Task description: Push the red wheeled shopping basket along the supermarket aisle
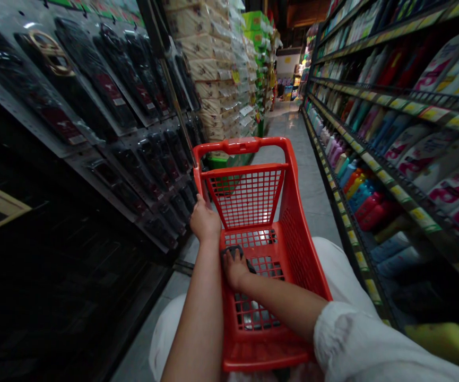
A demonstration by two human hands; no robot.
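Note:
A red plastic shopping basket cart (306, 239) with grid walls and a grid floor stands right in front of me. My left hand (205, 220) is closed around its left rim, near the far corner. Inside the basket, my right hand (237, 268) presses a dark grey cloth (233, 249) against the left side, low near the floor. The fingers of that hand are bent over the cloth, and part of the dark material shows beyond them.
Packaged belts (110, 90) hang on a rack at the left. Stacked beige packs (213, 69) and green boxes (257, 42) stand behind the cart. Shelves of bottles (412, 154) line the right side. A grey tiled aisle floor (287, 138) runs ahead.

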